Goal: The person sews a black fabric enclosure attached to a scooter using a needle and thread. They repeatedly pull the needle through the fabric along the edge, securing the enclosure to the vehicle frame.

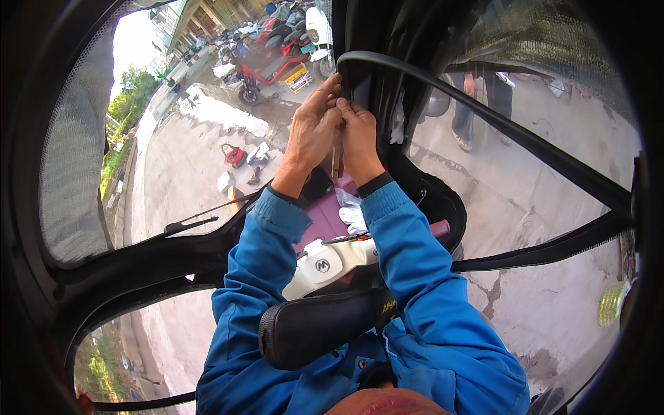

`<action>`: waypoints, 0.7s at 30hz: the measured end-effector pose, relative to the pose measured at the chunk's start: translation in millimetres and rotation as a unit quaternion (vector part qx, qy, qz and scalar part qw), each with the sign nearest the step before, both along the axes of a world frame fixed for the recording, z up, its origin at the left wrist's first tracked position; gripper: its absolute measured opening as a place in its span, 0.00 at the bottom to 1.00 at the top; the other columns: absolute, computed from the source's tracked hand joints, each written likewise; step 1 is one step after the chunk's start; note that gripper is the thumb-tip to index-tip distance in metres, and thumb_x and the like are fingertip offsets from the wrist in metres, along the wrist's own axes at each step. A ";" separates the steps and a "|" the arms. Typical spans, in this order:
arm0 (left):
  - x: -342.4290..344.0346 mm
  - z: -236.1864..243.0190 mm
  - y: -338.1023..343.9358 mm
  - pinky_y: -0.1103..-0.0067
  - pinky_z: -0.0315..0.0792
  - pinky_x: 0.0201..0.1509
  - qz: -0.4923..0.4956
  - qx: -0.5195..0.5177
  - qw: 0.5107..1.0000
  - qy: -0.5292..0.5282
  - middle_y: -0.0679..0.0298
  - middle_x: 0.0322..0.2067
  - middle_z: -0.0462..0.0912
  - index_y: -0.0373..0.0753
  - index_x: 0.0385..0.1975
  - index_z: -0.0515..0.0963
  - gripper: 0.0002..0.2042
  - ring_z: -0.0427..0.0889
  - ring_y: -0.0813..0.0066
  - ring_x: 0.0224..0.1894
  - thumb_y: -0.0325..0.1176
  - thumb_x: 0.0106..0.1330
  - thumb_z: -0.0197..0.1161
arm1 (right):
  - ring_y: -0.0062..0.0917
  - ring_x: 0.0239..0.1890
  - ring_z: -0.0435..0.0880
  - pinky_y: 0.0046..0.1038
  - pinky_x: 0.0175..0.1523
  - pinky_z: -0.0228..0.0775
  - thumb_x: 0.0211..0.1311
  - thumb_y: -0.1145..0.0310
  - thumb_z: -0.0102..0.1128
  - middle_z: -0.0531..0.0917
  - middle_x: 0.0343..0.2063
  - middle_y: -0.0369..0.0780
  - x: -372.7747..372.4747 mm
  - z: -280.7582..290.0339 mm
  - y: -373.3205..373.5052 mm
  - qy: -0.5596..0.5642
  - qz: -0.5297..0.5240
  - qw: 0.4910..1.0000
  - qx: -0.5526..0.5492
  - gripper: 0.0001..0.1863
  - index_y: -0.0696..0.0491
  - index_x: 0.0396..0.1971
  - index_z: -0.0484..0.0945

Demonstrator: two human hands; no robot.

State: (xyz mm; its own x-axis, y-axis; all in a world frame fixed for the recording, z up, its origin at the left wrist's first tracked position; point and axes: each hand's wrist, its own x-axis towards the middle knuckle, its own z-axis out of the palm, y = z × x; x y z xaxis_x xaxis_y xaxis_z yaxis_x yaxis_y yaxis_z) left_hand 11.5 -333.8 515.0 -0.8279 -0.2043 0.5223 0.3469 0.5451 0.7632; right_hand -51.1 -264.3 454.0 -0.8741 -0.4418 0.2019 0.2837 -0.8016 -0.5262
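Observation:
Both my hands are raised together at the dark front pillar of a small vehicle's cab. My left hand [315, 131] has its fingertips at the bent end of a black rubber strip [422, 77], and its thumb meets my right hand. My right hand [360, 138] is closed beside it, with a narrow tool with a flat brown handle [337, 159] sticking out downward between the palms. The tool's upper part is hidden by my fingers. From the bend, the strip arches across to the right side of the cab.
Below my hands are a white handlebar cover [319, 266], a pink panel [324, 216] and a crumpled white bag [351, 211]. A black padded case [325, 332] lies across my forearms' near side. Outside stand a person [487, 104] at right and a red scooter [277, 69] ahead.

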 end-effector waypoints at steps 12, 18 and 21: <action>3.6 -13.3 10.0 0.67 0.72 0.73 0.031 -0.077 0.997 0.009 0.47 0.65 0.77 0.43 0.82 0.65 0.35 0.81 0.53 0.68 0.24 0.73 0.57 | 0.20 0.39 0.84 0.23 0.46 0.78 0.85 0.65 0.56 0.85 0.37 0.35 -11.1 -4.8 20.5 0.015 0.094 0.995 0.006 0.11 0.56 0.48 0.84; 4.2 -11.2 19.8 0.67 0.70 0.77 0.058 -0.090 0.994 0.007 0.45 0.69 0.80 0.42 0.83 0.64 0.35 0.80 0.56 0.70 0.27 0.73 0.57 | 0.19 0.39 0.82 0.25 0.47 0.76 0.84 0.64 0.55 0.84 0.37 0.34 -11.9 -9.7 4.6 -0.088 0.122 0.987 -0.058 0.13 0.57 0.49 0.83; 5.7 -7.0 19.1 0.67 0.70 0.77 0.062 -0.065 0.996 -0.015 0.45 0.69 0.80 0.42 0.83 0.64 0.35 0.80 0.58 0.70 0.26 0.72 0.56 | 0.19 0.37 0.80 0.25 0.46 0.74 0.83 0.64 0.56 0.82 0.36 0.33 -4.2 -5.8 -10.7 -0.142 0.109 0.978 -0.103 0.12 0.57 0.47 0.83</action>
State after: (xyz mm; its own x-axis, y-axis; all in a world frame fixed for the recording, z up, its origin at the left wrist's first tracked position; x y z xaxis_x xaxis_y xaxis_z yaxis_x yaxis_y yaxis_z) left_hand 17.2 -314.7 507.9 -0.8167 -0.2380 0.5257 0.2482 0.6775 0.6924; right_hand -55.2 -275.0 448.3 -0.7978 -0.5991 0.0681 0.5707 -0.7868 -0.2351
